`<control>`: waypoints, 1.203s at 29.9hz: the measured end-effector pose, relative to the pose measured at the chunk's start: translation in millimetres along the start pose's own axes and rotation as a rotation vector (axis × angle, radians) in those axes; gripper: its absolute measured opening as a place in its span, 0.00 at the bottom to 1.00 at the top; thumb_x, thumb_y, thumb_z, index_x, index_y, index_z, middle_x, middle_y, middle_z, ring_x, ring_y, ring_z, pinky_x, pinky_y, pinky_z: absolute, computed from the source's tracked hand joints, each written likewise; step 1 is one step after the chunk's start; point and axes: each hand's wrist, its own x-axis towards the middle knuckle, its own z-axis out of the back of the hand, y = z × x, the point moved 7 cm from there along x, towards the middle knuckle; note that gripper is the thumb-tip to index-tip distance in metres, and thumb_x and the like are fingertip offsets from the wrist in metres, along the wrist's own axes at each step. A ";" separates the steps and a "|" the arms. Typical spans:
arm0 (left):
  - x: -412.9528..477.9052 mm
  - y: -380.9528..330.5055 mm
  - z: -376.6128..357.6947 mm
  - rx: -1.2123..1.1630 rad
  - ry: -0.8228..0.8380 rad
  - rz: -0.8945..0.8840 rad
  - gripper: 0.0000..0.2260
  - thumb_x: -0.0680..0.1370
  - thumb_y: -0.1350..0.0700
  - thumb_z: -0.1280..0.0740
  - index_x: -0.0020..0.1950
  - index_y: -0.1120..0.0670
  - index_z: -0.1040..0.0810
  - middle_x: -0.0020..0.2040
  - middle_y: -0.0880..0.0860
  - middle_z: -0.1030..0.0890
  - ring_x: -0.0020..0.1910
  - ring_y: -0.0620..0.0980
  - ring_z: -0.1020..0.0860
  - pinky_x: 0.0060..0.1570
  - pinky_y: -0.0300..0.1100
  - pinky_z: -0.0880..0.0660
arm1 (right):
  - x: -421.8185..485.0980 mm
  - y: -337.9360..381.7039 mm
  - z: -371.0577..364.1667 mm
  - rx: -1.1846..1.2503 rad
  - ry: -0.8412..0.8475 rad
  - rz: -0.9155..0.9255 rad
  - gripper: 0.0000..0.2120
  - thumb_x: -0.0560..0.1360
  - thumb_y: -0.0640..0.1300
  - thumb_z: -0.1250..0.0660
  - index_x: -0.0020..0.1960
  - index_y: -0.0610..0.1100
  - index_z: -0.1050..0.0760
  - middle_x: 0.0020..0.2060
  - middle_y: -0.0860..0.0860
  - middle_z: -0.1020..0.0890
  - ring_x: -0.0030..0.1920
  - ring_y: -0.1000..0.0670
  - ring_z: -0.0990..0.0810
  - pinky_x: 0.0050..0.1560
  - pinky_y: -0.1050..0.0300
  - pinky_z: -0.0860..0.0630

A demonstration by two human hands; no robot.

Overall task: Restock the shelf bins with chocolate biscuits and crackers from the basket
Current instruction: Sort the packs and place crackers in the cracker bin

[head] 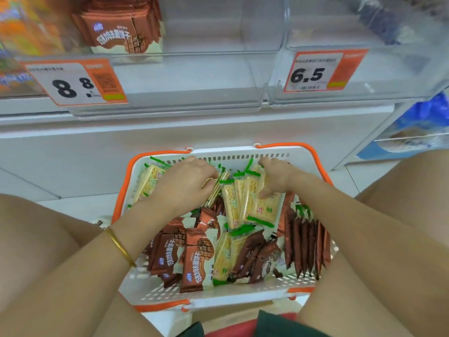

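Nearest the camera, between the crouching person's bare knees, a white basket (218, 300) with orange handles is being rested on the floor. It is being crowded with stock. Brown chocolate biscuits (194, 254) are being heaped in its near half and stood on edge along its right wall, while pale, green-trimmed crackers (243, 203) are being bunched in its far half. With so much in the basket, the restocking is being judged as far from finished.

Further in, the left hand (184, 183), with a gold bangle (120, 246) at its wrist, is being curled round a bundle of crackers seen edge-on, thumb and fingers closed on it. Just beside it, the right hand (277, 176) is being closed on more crackers, fingers hooked over the tops of the packs and the thumb pressed against the face of the front one. Nothing is being lifted clear of the basket yet.

Beyond, on the shelf, two clear bins are being faced. In the left bin (194, 69), behind the 8.8 price tag (73, 81), a short row of shelved packs (119, 32) of chocolate biscuits is being shown at the back left corner only. The right bin (364, 88), behind the 6.5 price tag (323, 71), is being seen with no packs in its visible part. It is being taken as the likely place for the crackers.
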 end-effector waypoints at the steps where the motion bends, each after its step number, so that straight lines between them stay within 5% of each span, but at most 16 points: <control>1: 0.3 -0.9 -2.3 -0.007 0.015 0.001 0.12 0.80 0.55 0.40 0.58 0.54 0.21 0.56 0.51 0.20 0.58 0.52 0.27 0.56 0.47 0.30 | -1.3 1.5 2.0 0.003 -0.008 0.011 0.41 0.64 0.53 0.22 0.70 0.43 0.38 0.64 0.45 0.28 0.62 0.44 0.28 0.62 0.48 0.29; 5: 2.9 -4.8 -8.1 -0.095 0.084 0.022 0.12 0.80 0.54 0.39 0.61 0.53 0.22 0.58 0.50 0.21 0.59 0.49 0.28 0.59 0.41 0.33 | -13.8 12.7 24.4 0.116 -0.032 0.070 0.36 0.66 0.51 0.23 0.67 0.41 0.35 0.62 0.44 0.27 0.58 0.45 0.26 0.58 0.51 0.27; 9: 4.2 -11.5 -13.3 -0.398 0.218 0.137 0.15 0.79 0.49 0.37 0.64 0.52 0.26 0.57 0.46 0.24 0.57 0.44 0.26 0.55 0.38 0.31 | -39.2 26.1 48.5 0.678 0.020 0.087 0.25 0.68 0.46 0.24 0.59 0.40 0.31 0.50 0.43 0.21 0.48 0.44 0.18 0.49 0.47 0.19; 13: 10.0 -12.7 6.1 -0.782 0.242 0.265 0.10 0.78 0.53 0.34 0.58 0.52 0.25 0.53 0.52 0.18 0.50 0.47 0.21 0.49 0.40 0.24 | -60.4 30.4 69.0 0.950 0.015 0.096 0.17 0.71 0.43 0.27 0.54 0.40 0.30 0.45 0.44 0.20 0.45 0.46 0.17 0.45 0.50 0.19; 17: 15.3 -16.2 53.0 -0.743 0.191 0.224 0.04 0.79 0.58 0.35 0.52 0.52 0.23 0.48 0.51 0.18 0.45 0.47 0.22 0.41 0.37 0.24 | -87.5 31.6 89.6 1.210 0.100 0.170 0.07 0.78 0.42 0.37 0.53 0.40 0.30 0.47 0.44 0.19 0.52 0.45 0.18 0.50 0.48 0.19; 22: 9.4 -29.3 101.7 -0.704 0.176 0.183 0.07 0.80 0.59 0.37 0.55 0.54 0.22 0.52 0.57 0.19 0.50 0.55 0.21 0.50 0.47 0.23 | -126.8 40.8 125.0 1.256 0.118 0.329 0.09 0.72 0.40 0.35 0.52 0.39 0.27 0.51 0.40 0.19 0.51 0.42 0.18 0.43 0.53 0.17; 27: 11.3 -55.8 150.2 -0.756 0.077 0.127 0.08 0.79 0.59 0.37 0.56 0.53 0.22 0.48 0.53 0.17 0.43 0.45 0.21 0.41 0.38 0.22 | -163.5 40.7 176.5 1.182 -0.083 0.420 0.07 0.71 0.37 0.34 0.48 0.37 0.26 0.40 0.44 0.17 0.36 0.50 0.18 0.29 0.61 0.21; 32: 46.0 -64.3 213.4 -0.845 -0.378 0.184 0.08 0.79 0.57 0.37 0.58 0.51 0.28 0.50 0.51 0.19 0.44 0.44 0.18 0.35 0.37 0.22 | -169.1 -0.1 260.9 1.237 -0.483 0.339 0.01 0.75 0.36 0.34 0.44 0.39 0.25 0.37 0.45 0.21 0.29 0.52 0.22 0.24 0.63 0.26; 36: 93.0 -75.2 228.0 -0.496 -0.440 0.140 0.11 0.79 0.55 0.37 0.62 0.50 0.27 0.59 0.50 0.24 0.55 0.46 0.25 0.50 0.39 0.27 | -127.4 -47.5 305.8 1.261 -0.668 0.126 0.03 0.75 0.37 0.33 0.43 0.41 0.25 0.43 0.45 0.19 0.38 0.50 0.18 0.28 0.61 0.22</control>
